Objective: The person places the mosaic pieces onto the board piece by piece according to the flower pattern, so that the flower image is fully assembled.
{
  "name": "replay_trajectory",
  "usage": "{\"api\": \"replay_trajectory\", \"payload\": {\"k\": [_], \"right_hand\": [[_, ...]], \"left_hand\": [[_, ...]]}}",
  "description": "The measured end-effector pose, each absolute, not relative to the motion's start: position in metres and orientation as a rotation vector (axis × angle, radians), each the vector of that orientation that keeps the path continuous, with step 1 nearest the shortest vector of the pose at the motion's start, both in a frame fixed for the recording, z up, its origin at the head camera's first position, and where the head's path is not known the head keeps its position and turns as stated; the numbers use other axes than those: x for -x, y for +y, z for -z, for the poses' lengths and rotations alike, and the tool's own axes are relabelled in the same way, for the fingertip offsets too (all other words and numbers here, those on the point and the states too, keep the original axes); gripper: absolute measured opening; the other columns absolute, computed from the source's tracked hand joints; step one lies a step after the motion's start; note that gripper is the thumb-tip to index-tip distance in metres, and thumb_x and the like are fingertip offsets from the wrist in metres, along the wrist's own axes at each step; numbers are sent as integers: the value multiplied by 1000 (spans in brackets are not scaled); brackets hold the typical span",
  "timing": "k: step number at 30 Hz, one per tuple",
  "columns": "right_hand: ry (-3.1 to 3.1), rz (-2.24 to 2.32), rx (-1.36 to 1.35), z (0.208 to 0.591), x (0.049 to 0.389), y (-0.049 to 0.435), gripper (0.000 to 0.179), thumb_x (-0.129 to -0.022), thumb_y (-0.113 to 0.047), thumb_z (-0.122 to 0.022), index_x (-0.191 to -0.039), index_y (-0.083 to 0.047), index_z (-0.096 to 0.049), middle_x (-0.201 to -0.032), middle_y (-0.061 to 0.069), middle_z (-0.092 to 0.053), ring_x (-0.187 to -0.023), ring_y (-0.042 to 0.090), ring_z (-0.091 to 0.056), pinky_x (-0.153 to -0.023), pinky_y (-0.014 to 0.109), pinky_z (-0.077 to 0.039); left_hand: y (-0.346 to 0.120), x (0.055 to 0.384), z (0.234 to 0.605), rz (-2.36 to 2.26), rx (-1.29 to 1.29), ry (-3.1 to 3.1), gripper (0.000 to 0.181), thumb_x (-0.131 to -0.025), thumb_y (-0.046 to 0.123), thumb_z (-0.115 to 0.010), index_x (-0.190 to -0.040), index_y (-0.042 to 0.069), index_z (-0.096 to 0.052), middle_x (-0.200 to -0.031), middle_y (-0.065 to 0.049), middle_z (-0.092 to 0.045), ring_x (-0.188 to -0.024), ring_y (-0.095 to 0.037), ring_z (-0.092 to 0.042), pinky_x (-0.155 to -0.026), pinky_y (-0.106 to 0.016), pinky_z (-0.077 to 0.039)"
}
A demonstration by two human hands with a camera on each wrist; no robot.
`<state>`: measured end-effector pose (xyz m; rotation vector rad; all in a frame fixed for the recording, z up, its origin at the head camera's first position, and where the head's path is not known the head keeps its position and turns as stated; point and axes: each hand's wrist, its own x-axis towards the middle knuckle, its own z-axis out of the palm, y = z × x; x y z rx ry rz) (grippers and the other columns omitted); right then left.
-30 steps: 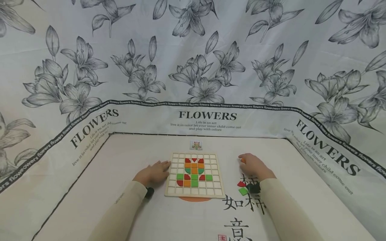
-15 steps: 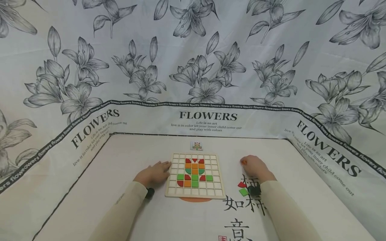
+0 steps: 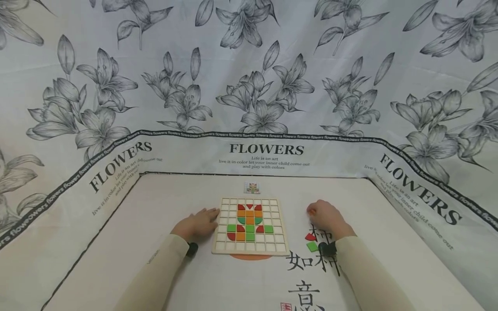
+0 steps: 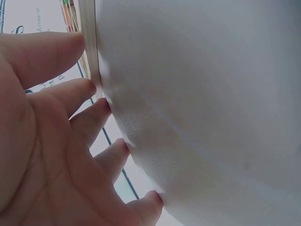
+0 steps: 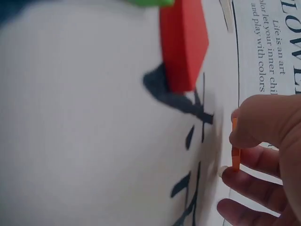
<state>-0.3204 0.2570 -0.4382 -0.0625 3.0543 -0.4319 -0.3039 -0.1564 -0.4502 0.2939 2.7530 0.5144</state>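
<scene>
A square wooden grid board [image 3: 218, 250] lies on the table, with red, orange, green and white tiles forming a flower-like pattern in its cells. At its left edge rests my left hand [image 3: 196, 224]; in the left wrist view the fingers are spread and the fingertips [image 4: 79, 42] touch or nearly touch the board's side. To the right of the board, my right hand [image 3: 328, 216] pinches a thin orange tile [image 5: 235, 153] between thumb and fingers. Nearer me than that hand lie a red tile [image 3: 310, 236] and a green tile [image 3: 312, 246], beside the dark wrist strap.
A small picture card [image 3: 252, 188] with a similar flower pattern lies behind the board. Black brush characters [image 3: 305, 296] and an orange shape [image 3: 250, 257] are printed on the tablecloth. A floral curtain [image 3: 264, 108] encloses the table at the back and sides.
The right hand's fingers have curled in more around the orange tile, and the hand has drawn slightly nearer. My left hand and the board keep their places.
</scene>
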Motion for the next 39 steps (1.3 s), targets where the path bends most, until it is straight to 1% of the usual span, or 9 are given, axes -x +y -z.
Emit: {"api": "replay_trajectory", "payload": {"k": [5,9,16,20,25,29,33,37,39], "right_hand": [[3098,432,175,429,312,249,19,-89,-16,-65,-106,-11,-73,-114,15,-63,-102,31,-57,-97,53,-48],[3107,483,192,423,305,242,16,-88,-15,-67,-102,-12,-74,-115,14,-62,-102,30,-57,-96,52,-49],[3098,576,262,419,296,227,17,-87,-12,-67,-102,-14,-74,-118,12,-63,-105,29,-58,-92,48,-52],[3082,634,335,416,288,216,17,-87,-11,-67,-101,-14,-75,-113,8,-68,-101,24,-60,-90,46,-53],[3020,653,400,414,276,200,20,-87,-17,-72,-106,-17,-74,-102,-2,-69,-92,17,-60,-83,39,-54],[3011,661,445,414,269,187,24,-85,-20,-74,-109,-17,-73,-100,-6,-69,-93,14,-60,-87,38,-54],[2992,659,485,416,265,176,22,-84,-18,-75,-106,-16,-74,-100,-7,-70,-93,11,-61,-91,38,-54],[2946,670,503,415,260,164,19,-84,-18,-75,-103,-17,-74,-99,-8,-69,-92,10,-59,-90,37,-54],[2925,683,556,415,258,159,18,-84,-19,-75,-103,-16,-74,-100,-8,-69,-92,11,-59,-89,36,-54]], "left_hand": [[-157,305,451,-511,-302,2756,57,-100,34,-44,-153,18,-32,-160,-3,-29,-150,-32,-17,-119,-63,-14],[-157,304,450,-505,-316,2752,57,-100,33,-44,-153,17,-32,-160,-4,-29,-150,-33,-17,-119,-63,-15],[-157,304,448,-509,-324,2751,56,-100,32,-43,-153,17,-31,-160,-4,-29,-150,-33,-17,-119,-64,-14],[-158,304,448,-500,-331,2754,56,-100,32,-43,-153,17,-31,-160,-4,-28,-150,-33,-17,-118,-64,-13],[-158,304,450,-511,-334,2749,56,-100,32,-42,-153,17,-31,-160,-4,-28,-150,-33,-17,-118,-64,-14],[-158,303,449,-519,-332,2746,56,-100,33,-42,-153,17,-31,-160,-4,-28,-150,-33,-17,-119,-64,-13],[-158,303,449,-513,-332,2748,57,-100,34,-42,-153,17,-31,-160,-3,-28,-150,-33,-17,-119,-63,-14],[-159,305,451,-507,-342,2750,57,-100,34,-42,-153,17,-31,-160,-3,-29,-150,-33,-17,-119,-63,-14],[-159,306,452,-507,-346,2750,57,-100,34,-42,-153,17,-31,-160,-4,-29,-150,-33,-17,-119,-63,-15]]}}
